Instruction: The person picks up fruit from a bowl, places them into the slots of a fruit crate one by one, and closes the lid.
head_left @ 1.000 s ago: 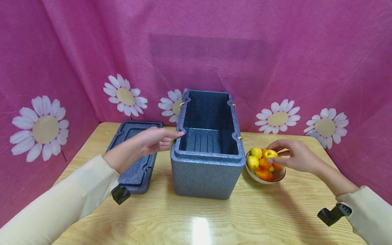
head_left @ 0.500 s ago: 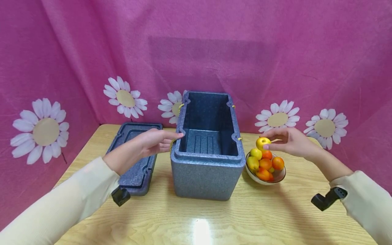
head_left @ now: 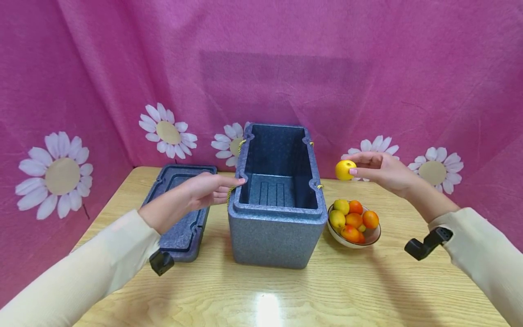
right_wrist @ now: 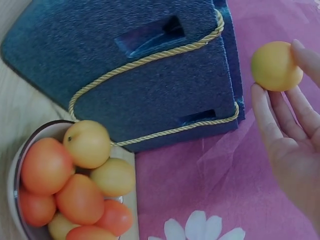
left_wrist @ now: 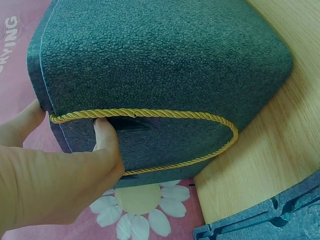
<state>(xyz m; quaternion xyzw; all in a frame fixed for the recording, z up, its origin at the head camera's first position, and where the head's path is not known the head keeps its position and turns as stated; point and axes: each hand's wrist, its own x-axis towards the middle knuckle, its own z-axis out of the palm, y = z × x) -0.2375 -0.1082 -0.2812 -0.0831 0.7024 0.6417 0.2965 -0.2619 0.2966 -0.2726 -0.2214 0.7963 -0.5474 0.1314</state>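
A deep grey foam box (head_left: 278, 243) stands uncovered on the table, its floor bare. My left hand (head_left: 206, 188) grips the near part of its left rim, thumb on top and fingers down the outside. In the left wrist view those fingers lie beside the yellow rope handle (left_wrist: 175, 114). To the right of the box, my right hand (head_left: 386, 175) pinches a yellow apple (head_left: 345, 170) between thumb and fingertips, raised well above a white bowl (head_left: 342, 240). Orange and yellow fruits (right_wrist: 80, 199) fill the bowl.
The box's grey lid (head_left: 177, 236) lies flat to the left, partly under my left forearm. Wooden tabletop (head_left: 229, 295) extends in front of the box. A pink cloth (head_left: 286, 81) with white daisies hangs close behind and at both sides.
My right hand has taken the yellow apple from the top of the bowl's fruit and lifted it up and slightly left. The left hand has stayed on the box rim.
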